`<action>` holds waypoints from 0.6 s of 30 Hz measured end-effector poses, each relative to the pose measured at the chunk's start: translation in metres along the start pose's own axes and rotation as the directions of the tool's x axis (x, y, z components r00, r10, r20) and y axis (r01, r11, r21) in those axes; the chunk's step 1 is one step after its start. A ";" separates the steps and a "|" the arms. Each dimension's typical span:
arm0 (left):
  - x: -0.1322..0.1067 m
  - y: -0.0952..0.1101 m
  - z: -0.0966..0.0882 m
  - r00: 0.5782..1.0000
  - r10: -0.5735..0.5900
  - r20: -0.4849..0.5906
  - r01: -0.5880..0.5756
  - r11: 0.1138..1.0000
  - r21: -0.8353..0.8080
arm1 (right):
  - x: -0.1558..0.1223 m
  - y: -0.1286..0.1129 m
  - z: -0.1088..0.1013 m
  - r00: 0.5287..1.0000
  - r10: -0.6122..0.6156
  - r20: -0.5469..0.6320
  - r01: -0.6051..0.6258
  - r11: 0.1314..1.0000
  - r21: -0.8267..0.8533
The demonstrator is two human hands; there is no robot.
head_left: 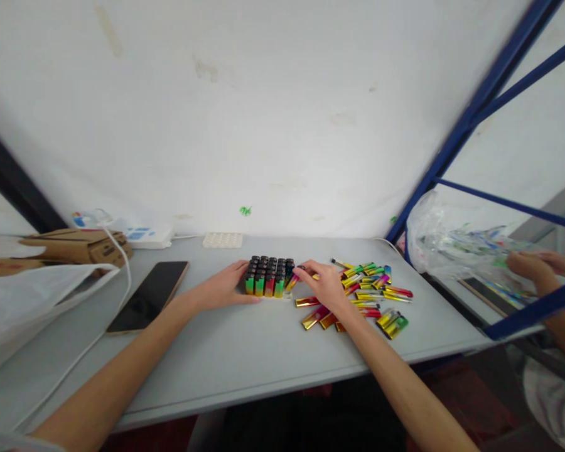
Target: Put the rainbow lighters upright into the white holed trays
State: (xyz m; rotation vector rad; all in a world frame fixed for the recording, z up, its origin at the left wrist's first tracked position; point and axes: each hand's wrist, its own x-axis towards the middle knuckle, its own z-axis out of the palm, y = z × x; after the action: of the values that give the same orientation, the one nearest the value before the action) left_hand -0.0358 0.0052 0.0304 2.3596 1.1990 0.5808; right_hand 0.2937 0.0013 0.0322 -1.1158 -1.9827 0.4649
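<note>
Upright lighters (265, 276) with black tops and shiny yellow-green or red bodies stand packed in rows in a pale tray (275, 297). Around the tray's left side is my left hand (228, 285), thumb along the front edge and fingers at the side, gripping it. My right hand (321, 280) pinches a single tilted lighter (292, 281) at the tray's right front corner. Beside and partly under my right forearm lies a loose pile of metallic lighters (358, 285) in red, yellow, green and purple. Some of the pile is hidden by that arm.
A dark-screened phone (149, 297) lies left of my left hand. Behind it are a cardboard box (82, 245), a white plastic bag (37, 301) and a white cable (125, 276). Another pale tray (223, 240) rests by the wall. Blue frame bars (471, 125) separate off another person's hands (541, 267).
</note>
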 end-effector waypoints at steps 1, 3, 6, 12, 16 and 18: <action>0.000 0.000 0.000 1.000 0.000 -0.003 0.000 1.000 -0.001 | 0.000 0.001 0.000 1.000 0.006 0.000 -0.006 1.000 0.000; 0.000 0.000 0.000 1.000 -0.006 -0.010 0.006 1.000 -0.001 | 0.000 0.004 0.001 1.000 0.010 0.022 -0.009 1.000 -0.007; 0.000 -0.001 0.001 1.000 -0.013 -0.016 0.013 1.000 0.002 | 0.001 0.007 0.002 0.996 -0.017 0.086 0.021 0.998 -0.052; 0.000 -0.001 0.000 1.000 0.000 -0.007 0.000 1.000 0.008 | 0.003 -0.002 0.006 0.980 -0.045 0.192 0.097 0.958 -0.269; 0.000 -0.004 0.001 1.000 0.011 -0.021 -0.010 1.000 0.020 | 0.005 0.003 -0.003 0.983 -0.046 0.179 0.098 0.950 -0.297; 0.000 -0.005 0.001 1.000 0.009 -0.024 -0.009 1.000 0.026 | 0.006 0.016 -0.010 0.995 -0.050 0.091 0.076 0.950 -0.303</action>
State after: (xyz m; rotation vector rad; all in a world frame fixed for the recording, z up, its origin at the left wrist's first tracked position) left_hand -0.0384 0.0077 0.0267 2.3873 1.2139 0.6014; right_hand 0.3087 0.0139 0.0313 -1.2325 -2.2089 0.1736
